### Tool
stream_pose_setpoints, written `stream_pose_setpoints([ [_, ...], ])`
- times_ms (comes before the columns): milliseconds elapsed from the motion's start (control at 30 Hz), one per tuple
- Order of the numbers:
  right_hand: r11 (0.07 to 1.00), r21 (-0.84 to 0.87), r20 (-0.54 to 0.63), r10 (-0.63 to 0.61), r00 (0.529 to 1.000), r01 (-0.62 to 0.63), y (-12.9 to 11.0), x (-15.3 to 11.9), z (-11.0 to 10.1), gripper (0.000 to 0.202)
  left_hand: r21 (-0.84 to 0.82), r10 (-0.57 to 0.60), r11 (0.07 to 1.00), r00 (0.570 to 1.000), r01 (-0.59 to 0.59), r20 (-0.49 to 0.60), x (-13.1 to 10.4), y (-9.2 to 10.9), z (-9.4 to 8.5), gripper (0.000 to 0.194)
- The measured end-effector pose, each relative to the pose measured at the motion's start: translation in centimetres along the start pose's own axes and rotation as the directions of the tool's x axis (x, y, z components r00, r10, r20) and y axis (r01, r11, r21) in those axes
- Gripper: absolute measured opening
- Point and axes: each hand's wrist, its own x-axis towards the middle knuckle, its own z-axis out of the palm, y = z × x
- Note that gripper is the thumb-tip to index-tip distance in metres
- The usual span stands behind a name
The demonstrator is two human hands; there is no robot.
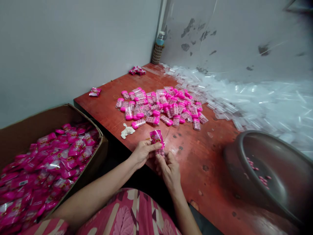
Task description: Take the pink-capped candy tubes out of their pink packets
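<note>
Over the near edge of the red table (pixel 193 156), both hands hold one small candy pack (pixel 156 136). Its upper part is a pink printed wrapper, and pink balls show through its clear lower part. My left hand (pixel 143 152) pinches it from the left side, thumb across the front. At the lower end, my right hand (pixel 170 169) closes round it with the thumb in front; those fingers are partly hidden. Beyond the hands lies a heap of clear candy containers (pixel 158 106) with pink caps, filled with pink balls.
At left stands a cardboard box (pixel 99 130) of wrapped pink packs (pixel 56 160). A grey-brown basin (pixel 238 163) with a few pink candies is at right. Empty clear containers (pixel 264 101) pile along the wall. Crumpled white material (pixel 127 130), loose pink packets (pixel 95 92) and a bottle (pixel 160 38) are also there.
</note>
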Motion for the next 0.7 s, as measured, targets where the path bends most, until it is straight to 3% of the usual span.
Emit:
stream_pose_setpoints([
  [167, 0.941, 0.321, 0.112, 0.073, 0.991, -0.106, 0.4, 0.2, 0.1, 0.023, 0.085, -0.101, 0.993, 0.982, 0.088, 0.160, -0.7, 0.0, -0.2, 0.022],
  [233, 0.922, 0.367, 0.124, 0.084, 0.989, -0.124, 0.5, 0.2, 0.2, 0.022, 0.109, -0.135, 0.987, 0.973, 0.117, 0.186, -0.8, 0.1, -0.6, 0.023],
  [400, 0.920, 0.372, 0.155, 0.071, 0.985, -0.125, 0.5, -0.6, 0.2, 0.024, 0.070, -0.028, 0.997, 0.999, 0.030, -0.020, -1.0, -0.1, -1.3, 0.023],
  [567, 0.905, 0.408, 0.103, 0.081, 0.991, -0.116, 0.5, -0.2, 1.0, 0.025, 0.009, -0.020, 1.000, 0.999, 0.020, 0.025, -2.0, -0.8, -1.1, 0.022],
  [700, 0.912, 0.395, 0.145, 0.061, 0.988, -0.114, -0.2, 0.6, 2.0, 0.025, -0.026, 0.104, 0.994, 0.989, -0.108, -0.104, -4.1, 0.0, -1.7, 0.017],
])
